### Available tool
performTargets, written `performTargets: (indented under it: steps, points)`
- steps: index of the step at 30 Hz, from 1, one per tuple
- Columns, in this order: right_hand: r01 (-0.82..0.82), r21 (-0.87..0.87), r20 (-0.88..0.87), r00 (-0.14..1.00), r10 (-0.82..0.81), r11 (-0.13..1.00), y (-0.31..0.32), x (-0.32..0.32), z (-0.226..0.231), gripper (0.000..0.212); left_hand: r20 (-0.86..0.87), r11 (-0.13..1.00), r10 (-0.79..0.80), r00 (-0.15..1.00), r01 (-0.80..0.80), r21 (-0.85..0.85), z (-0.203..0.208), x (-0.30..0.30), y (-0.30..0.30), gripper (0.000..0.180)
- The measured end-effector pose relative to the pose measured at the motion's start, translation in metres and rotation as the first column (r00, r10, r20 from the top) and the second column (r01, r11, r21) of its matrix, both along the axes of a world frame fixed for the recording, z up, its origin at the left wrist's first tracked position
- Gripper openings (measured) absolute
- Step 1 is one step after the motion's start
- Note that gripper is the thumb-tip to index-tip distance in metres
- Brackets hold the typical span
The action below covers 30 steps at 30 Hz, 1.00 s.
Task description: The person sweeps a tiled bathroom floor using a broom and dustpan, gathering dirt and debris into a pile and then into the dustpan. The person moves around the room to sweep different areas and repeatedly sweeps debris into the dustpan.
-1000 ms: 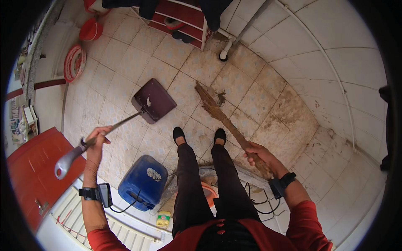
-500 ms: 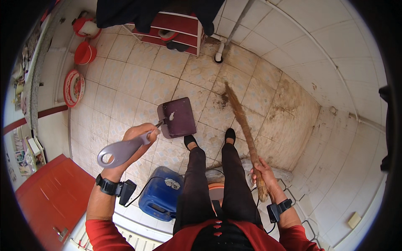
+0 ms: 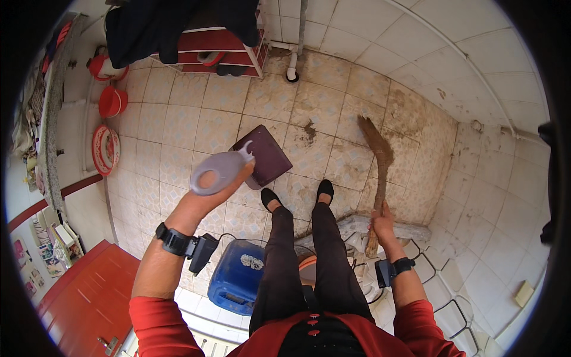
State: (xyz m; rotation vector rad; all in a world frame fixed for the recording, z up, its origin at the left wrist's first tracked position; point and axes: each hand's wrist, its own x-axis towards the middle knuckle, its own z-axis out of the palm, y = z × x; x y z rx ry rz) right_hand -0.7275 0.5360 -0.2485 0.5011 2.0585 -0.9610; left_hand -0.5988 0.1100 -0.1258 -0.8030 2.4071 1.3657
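My left hand (image 3: 237,178) is wrapped round the grey-purple handle (image 3: 221,172) of a dark purple dustpan (image 3: 269,156), whose pan lies at floor level left of my feet. My right hand (image 3: 382,222) grips a straw broom (image 3: 382,175) low on its stick, near the butt end. The broom's bristles fan out on the tiles ahead of me to the right. Between dustpan and broom, a small dark heap of dirt (image 3: 310,131) sits on the floor, touched by neither.
Behind my legs stand a blue plastic jug (image 3: 237,279) and an orange tub (image 3: 307,260). Red buckets (image 3: 113,102) and a red-rimmed basin (image 3: 106,150) line the left wall. Ahead are a red-shelved rack (image 3: 215,40) and a white drain pipe (image 3: 292,64). A tiled wall bounds the right.
The broom has swung right, away from the dirt heap, and its bristles now point up-left. The dustpan has turned, and my left hand has moved forward and right with its handle.
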Motion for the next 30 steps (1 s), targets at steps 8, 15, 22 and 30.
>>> performTargets:
  steps: [8, 15, 22, 30]
  points:
    - [-0.386, -0.048, 0.238, 0.891, 0.386, 0.921, -0.027, 0.074, -0.011, 0.07, 0.086, 0.996, 0.081, 0.993, -0.082, 0.019, 0.005, -0.022, 0.021, 0.027]
    - [-0.654, -0.235, 0.213, 0.687, 0.694, 0.719, -0.064, 0.083, 0.019, 0.07, 0.153, 0.969, 0.238, 0.959, -0.246, 0.032, 0.024, 0.001, 0.021, 0.022]
    - [-0.358, -0.26, 0.255, 0.87, 0.422, 0.897, -0.025, 0.022, 0.055, 0.067, 0.053, 0.933, 0.332, 0.942, -0.336, 0.126, 0.01, 0.018, 0.0, 0.025]
    - [-0.4, 0.001, 0.153, 0.906, 0.395, 0.916, 0.004, -0.024, 0.036, 0.062, -0.047, 0.942, 0.322, 0.946, -0.315, 0.115, 0.007, 0.006, -0.022, 0.024]
